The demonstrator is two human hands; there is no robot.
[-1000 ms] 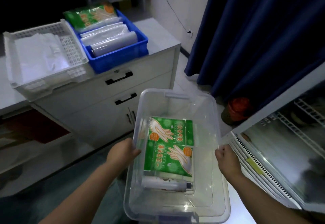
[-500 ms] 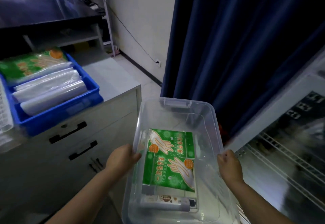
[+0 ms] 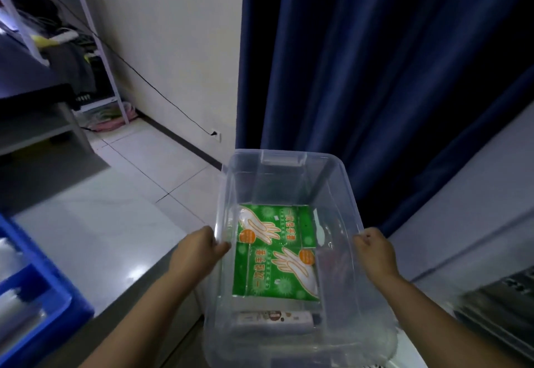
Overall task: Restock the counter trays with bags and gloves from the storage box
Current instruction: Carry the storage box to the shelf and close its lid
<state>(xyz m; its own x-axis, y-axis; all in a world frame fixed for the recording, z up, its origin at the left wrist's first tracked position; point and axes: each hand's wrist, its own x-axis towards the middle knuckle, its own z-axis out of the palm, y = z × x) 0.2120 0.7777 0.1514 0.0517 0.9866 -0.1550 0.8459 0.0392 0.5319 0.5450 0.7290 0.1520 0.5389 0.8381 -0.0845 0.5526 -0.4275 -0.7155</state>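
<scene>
Storage box (image 3: 289, 182) has swung away from the surface (image 3: 95, 252) toward the blue curtain (image 3: 375, 78) — you seem to be done restocking and carrying it off. Your left hand (image 3: 199, 249) and right hand (image 3: 375, 252) are closed on its side rims. Inside: green glove packets (image 3: 277, 255) and a small tube (image 3: 274, 317). The blue tray (image 3: 57, 307) is now barely in view — lower left.

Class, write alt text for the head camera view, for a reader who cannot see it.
Two bare hands, left hand and right hand, grip the long sides of a clear storage box holding green glove packets. A blue tray sits on the counter at left; a dark blue curtain hangs behind.
</scene>
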